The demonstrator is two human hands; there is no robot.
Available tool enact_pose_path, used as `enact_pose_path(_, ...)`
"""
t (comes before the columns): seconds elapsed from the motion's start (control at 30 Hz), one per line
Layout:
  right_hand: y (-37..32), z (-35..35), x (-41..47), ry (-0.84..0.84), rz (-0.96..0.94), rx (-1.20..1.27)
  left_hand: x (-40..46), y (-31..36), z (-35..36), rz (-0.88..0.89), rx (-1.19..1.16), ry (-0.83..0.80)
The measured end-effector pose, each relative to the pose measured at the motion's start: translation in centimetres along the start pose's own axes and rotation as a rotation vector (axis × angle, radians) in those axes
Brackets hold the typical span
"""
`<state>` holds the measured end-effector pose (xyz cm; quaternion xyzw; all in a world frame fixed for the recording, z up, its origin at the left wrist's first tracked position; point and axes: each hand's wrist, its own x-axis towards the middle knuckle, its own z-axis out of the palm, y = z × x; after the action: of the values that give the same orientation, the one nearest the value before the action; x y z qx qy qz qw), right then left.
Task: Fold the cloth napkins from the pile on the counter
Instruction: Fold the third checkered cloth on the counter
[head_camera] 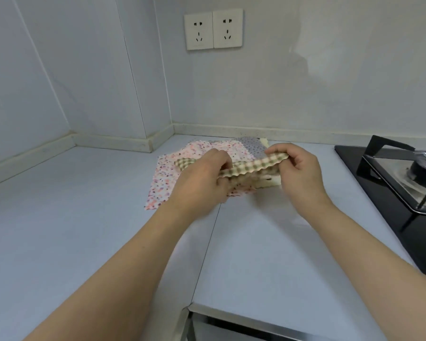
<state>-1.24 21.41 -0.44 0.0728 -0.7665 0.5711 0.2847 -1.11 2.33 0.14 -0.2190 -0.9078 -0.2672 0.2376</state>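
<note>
Checked napkin [253,167] lifted over pile [172,178] — pinched by left hand [202,178], right hand [298,168].

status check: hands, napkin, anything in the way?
Both hands, left hand and right hand, pinch the checked napkin above the pile. Fold not finished. Stove at right, apart.

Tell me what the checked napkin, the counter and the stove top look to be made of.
Checked napkin: thin woven cloth, matte; it sags between both hands, with a wavy pinked edge.
Counter: smooth pale laminate or stone, satin; a straight seam crosses it.
Stove top: black glass, probably; glossy, reflecting the metal pan support.
</note>
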Motion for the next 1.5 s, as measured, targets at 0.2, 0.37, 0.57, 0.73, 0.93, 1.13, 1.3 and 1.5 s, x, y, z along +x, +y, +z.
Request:
enact_pose_path(0.2,-8.4,-4.7,-1.2,0.020,0.054,0.029,0.5,6.4,-6.9,-0.107,-0.187,0.020)
enact_pose_path(0.37,-15.8,-9.2,-3.4,0.086,-0.008,0.063,0.4,12.9,-12.3,-0.078,-0.273,-0.014)
enact_pose_path(0.57,-19.2,-13.1,-4.7,0.143,0.004,0.001,-0.7,16.2,-15.2,-0.095,-0.347,-0.060)
enact_pose_path(0.73,-16.2,-14.3,-3.6,0.106,0.104,-0.027,-0.2,14.3,-14.8,-0.189,-0.425,-0.145)
enact_pose_path(0.93,-7.4,-12.4,-1.9,0.097,0.195,-0.141,1.3,8.8,-8.1,-0.221,-0.285,-0.168)
enact_pose_path(1.13,-0.7,-10.2,0.3,0.047,0.288,-0.129,3.5,4.5,-0.9,-0.299,-0.212,-0.096)
enact_pose_path(1.3,-0.8,-10.9,2.9,0.085,0.240,-0.221,5.2,4.6,-0.5,-0.116,-0.158,-0.021)
enact_pose_path(1.5,-1.4,-13.1,-4.1,-0.128,0.070,-0.587,-1.1,5.4,-1.1,0.175,-0.003,-0.142)
